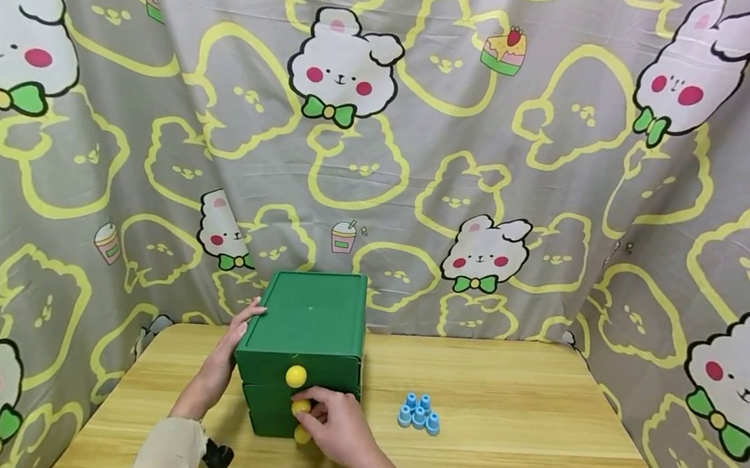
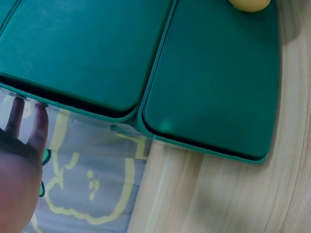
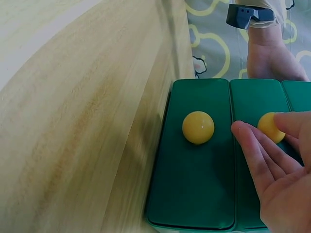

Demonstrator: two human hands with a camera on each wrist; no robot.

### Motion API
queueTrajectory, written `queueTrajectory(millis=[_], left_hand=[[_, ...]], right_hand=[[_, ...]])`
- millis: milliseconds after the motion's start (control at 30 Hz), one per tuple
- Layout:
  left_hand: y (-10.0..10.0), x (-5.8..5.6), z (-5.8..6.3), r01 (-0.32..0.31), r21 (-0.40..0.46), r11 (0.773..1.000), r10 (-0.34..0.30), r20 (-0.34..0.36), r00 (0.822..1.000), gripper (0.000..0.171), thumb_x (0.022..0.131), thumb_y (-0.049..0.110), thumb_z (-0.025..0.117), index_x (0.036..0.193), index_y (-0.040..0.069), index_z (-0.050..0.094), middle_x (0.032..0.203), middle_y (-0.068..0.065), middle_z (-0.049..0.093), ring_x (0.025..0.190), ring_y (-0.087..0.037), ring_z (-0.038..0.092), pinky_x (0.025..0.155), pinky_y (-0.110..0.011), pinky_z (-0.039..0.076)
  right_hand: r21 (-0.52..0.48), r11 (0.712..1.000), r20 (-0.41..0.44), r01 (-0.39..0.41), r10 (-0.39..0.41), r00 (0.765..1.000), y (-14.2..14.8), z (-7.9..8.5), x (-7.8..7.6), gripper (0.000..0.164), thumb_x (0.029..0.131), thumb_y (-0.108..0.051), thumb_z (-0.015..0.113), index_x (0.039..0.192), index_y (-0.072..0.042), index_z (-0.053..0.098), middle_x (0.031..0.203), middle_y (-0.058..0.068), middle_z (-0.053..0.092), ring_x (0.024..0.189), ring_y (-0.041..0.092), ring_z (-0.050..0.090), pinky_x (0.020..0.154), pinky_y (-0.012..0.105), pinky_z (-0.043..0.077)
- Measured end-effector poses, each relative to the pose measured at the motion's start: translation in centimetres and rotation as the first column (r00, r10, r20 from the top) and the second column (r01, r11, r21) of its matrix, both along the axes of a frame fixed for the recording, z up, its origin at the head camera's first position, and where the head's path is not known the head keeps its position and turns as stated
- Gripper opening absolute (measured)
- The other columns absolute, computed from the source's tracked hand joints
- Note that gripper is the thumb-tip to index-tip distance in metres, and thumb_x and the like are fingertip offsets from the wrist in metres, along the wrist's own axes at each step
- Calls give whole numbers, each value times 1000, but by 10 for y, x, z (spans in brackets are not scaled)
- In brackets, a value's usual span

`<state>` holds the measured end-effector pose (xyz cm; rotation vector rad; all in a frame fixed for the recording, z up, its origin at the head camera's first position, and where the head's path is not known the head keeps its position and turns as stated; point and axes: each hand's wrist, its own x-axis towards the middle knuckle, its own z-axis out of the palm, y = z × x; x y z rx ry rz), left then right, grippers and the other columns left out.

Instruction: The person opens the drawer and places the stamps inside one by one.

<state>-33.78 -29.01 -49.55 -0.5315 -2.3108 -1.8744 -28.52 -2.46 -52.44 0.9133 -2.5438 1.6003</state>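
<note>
A green drawer box (image 1: 310, 310) with three stacked drawers stands on the table, each drawer front bearing a round yellow knob. My right hand (image 1: 342, 429) pinches the middle knob (image 3: 270, 127) between thumb and fingers, partly covering it. Above that is the top knob (image 1: 296, 376), and below it the bottom knob (image 3: 198, 127). At the box's left side, my left hand (image 1: 227, 351) rests with fingers extended against the wall; two of its fingertips (image 2: 40, 114) touch the edge in the left wrist view. All three drawers sit in the box, their fronts nearly level.
Several small light blue cup-like pieces (image 1: 419, 416) stand grouped on the wooden table (image 1: 503, 451), right of the box. A patterned curtain (image 1: 420, 184) hangs close behind the table and along its sides. A black strap device (image 1: 218, 456) is on the left wrist.
</note>
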Motion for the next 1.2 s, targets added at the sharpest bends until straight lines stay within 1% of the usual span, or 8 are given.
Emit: queueTrajectory(millis=[167, 367, 533, 700, 867, 1000, 1100, 1200], left_hand=[[1, 1, 1, -6, -3, 1000, 6, 7, 1000, 54, 113, 45, 21, 158, 19, 34, 176, 5, 3, 160, -37, -10, 114, -80, 5], [1, 0, 0, -6, -3, 1000, 6, 13, 1000, 54, 113, 45, 21, 158, 19, 34, 176, 4, 2, 160, -37, -10, 115, -80, 4], [1, 0, 0, -8, 0, 1000, 8, 7, 1000, 53, 113, 44, 21, 158, 19, 34, 176, 4, 2, 160, -37, -10, 115, -80, 5], [1, 1, 1, -12, -6, 1000, 12, 7, 1000, 53, 113, 44, 21, 158, 20, 34, 176, 4, 3, 160, -37, -9, 114, -79, 5], [1, 1, 1, -9, -8, 1000, 9, 0, 1000, 53, 113, 44, 21, 158, 19, 34, 176, 4, 3, 160, -36, -9, 115, -79, 4], [0, -1, 2, 2, -6, 1000, -2, -9, 1000, 54, 114, 44, 20, 159, 18, 33, 176, 4, 2, 160, -36, -10, 115, -80, 3], [0, -1, 1, 2, -7, 1000, -2, -8, 1000, 54, 114, 43, 20, 159, 17, 33, 176, 4, 3, 160, -37, -10, 115, -80, 3], [1, 0, 0, -2, -5, 1000, 2, -7, 1000, 53, 114, 42, 20, 158, 17, 34, 176, 4, 3, 160, -37, -9, 115, -80, 3]], right_hand=[[-10, 1000, -3, -1, 1, 1000, 0, 0, 1, 18, 99, -19, 72, 116, -19, 77, 88, -5, 75, 72, -3, 64, 64, 18, 54], [-7, 1000, 15, -5, 5, 1000, 1, -2, 4, 20, 100, -17, 70, 118, -19, 76, 89, -7, 74, 73, -4, 63, 67, 18, 54], [9, 1000, 16, -19, 19, 1000, 2, -3, 5, 23, 101, -14, 68, 122, -19, 74, 95, -1, 76, 76, -4, 64, 69, 17, 55], [26, 998, 3, -53, 53, 999, 5, -3, 8, 30, 102, -12, 66, 131, -19, 70, 104, 5, 77, 82, -4, 66, 73, 17, 55], [0, 995, -12, -101, 101, 995, 12, -2, 11, 37, 102, -13, 65, 139, -19, 66, 110, 9, 78, 88, 2, 70, 76, 17, 56], [-11, 992, -27, -126, 126, 992, 17, -2, 11, 31, 102, -14, 66, 133, -14, 72, 110, 9, 78, 90, 0, 69, 76, 17, 56], [15, 989, -46, -144, 145, 988, 20, -4, 11, 24, 102, -14, 67, 124, -12, 77, 111, 7, 79, 89, -5, 65, 77, 16, 55], [55, 988, -53, -147, 150, 987, 22, -6, 12, 20, 101, -14, 68, 117, -13, 80, 110, 4, 79, 86, -7, 61, 76, 15, 53]])
